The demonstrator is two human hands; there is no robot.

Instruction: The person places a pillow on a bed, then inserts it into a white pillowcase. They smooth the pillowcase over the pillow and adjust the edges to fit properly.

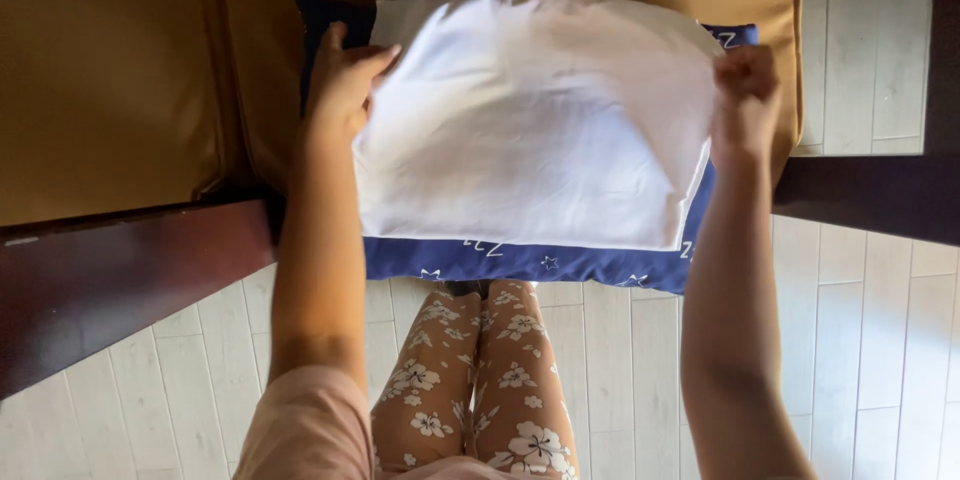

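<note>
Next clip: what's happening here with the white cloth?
A person standing at a tan cushioned seat holds a white pillowcase spread out by its two sides, left hand on one edge and right hand gripping the other. It hangs just over a dark blue pillow with white star marks lying on the seat. The pillow is not inside it.

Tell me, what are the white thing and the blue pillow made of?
The white cover, held between the left hand and right hand, looks like thin woven cloth, probably cotton: matte, softly creased, light glowing through. The blue pillow under it seems printed fabric over soft filling, matte, with small white stars and a rounded, puffy edge.
</note>
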